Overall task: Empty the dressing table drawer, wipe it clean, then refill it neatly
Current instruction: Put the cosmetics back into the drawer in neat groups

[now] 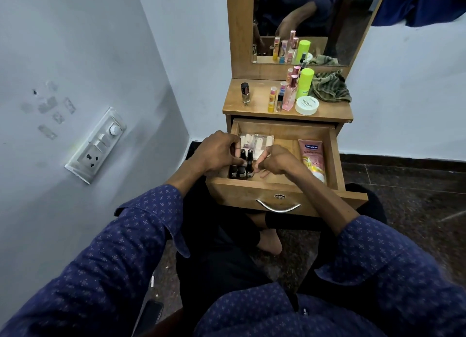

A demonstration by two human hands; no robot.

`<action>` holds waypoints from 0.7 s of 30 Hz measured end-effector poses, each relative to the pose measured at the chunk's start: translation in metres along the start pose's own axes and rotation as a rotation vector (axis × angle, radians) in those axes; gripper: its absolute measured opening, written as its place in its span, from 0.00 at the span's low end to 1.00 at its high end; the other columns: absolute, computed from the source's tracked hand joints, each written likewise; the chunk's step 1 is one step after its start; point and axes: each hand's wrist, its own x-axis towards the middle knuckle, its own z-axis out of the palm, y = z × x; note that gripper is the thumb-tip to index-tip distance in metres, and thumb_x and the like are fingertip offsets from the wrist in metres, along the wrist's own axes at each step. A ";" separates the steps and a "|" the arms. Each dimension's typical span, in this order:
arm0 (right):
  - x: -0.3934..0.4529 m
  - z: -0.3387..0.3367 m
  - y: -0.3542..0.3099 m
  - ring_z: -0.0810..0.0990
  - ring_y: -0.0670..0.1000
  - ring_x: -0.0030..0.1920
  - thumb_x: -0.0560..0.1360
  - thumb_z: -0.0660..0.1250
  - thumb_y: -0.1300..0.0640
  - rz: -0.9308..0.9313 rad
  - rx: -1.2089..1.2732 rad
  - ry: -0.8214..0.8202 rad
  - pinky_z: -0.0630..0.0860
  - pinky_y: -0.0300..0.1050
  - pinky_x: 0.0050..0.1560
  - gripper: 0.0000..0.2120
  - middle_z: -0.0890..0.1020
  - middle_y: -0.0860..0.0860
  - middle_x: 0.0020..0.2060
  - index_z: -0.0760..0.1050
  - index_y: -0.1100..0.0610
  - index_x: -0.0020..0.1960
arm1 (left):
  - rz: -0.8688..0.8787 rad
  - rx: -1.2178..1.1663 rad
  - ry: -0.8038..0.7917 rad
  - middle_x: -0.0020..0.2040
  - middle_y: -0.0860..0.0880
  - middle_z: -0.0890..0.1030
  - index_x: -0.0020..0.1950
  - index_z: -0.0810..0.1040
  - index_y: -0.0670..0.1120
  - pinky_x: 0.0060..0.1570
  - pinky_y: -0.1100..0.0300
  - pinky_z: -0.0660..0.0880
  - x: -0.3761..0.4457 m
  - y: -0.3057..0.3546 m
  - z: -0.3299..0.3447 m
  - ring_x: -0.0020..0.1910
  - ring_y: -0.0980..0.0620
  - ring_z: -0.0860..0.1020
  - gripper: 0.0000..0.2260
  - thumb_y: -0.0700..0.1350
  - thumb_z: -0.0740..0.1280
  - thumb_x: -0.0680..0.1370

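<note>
- While the drawer (334, 157) stands open, the left hand (216, 152) grips dark nail polish bottles (243, 165) in its front-left corner.
- Right hand (276, 160) hovers just beside them, fingers loosely curled, holding nothing.

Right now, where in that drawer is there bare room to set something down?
In the drawer, bare wood shows between the clear box and the pink tube. The front left corner is crowded: small bottles with both hands, left hand and right hand.

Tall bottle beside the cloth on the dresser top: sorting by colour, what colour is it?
Bright lime green bottle, head view.
</note>
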 end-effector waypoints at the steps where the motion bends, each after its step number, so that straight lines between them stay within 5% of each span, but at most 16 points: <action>1: 0.002 -0.006 -0.001 0.88 0.59 0.45 0.79 0.70 0.70 -0.028 0.020 0.013 0.85 0.54 0.54 0.08 0.88 0.60 0.44 0.78 0.60 0.43 | 0.002 -0.027 0.024 0.36 0.54 0.82 0.39 0.79 0.50 0.36 0.56 0.72 0.004 -0.001 0.000 0.37 0.52 0.80 0.16 0.58 0.81 0.70; 4: 0.004 -0.021 -0.009 0.88 0.62 0.48 0.78 0.68 0.71 -0.102 0.028 0.041 0.83 0.60 0.57 0.11 0.88 0.61 0.44 0.76 0.59 0.41 | -0.011 -0.133 0.098 0.36 0.53 0.83 0.39 0.80 0.49 0.38 0.53 0.76 0.017 -0.003 0.002 0.36 0.52 0.81 0.16 0.59 0.78 0.74; 13: 0.020 -0.057 -0.043 0.87 0.46 0.36 0.79 0.68 0.63 -0.386 -0.086 0.251 0.86 0.55 0.48 0.08 0.88 0.48 0.36 0.79 0.53 0.44 | -0.097 -0.321 0.394 0.43 0.56 0.83 0.49 0.79 0.50 0.47 0.48 0.80 0.074 -0.002 -0.006 0.43 0.55 0.81 0.09 0.54 0.71 0.80; 21: 0.028 -0.073 -0.047 0.83 0.56 0.47 0.77 0.68 0.52 -0.451 -0.316 0.695 0.78 0.49 0.43 0.03 0.85 0.49 0.42 0.76 0.49 0.50 | -0.162 -0.244 0.519 0.59 0.51 0.80 0.71 0.70 0.51 0.48 0.55 0.70 0.121 0.006 -0.023 0.54 0.50 0.79 0.24 0.61 0.69 0.80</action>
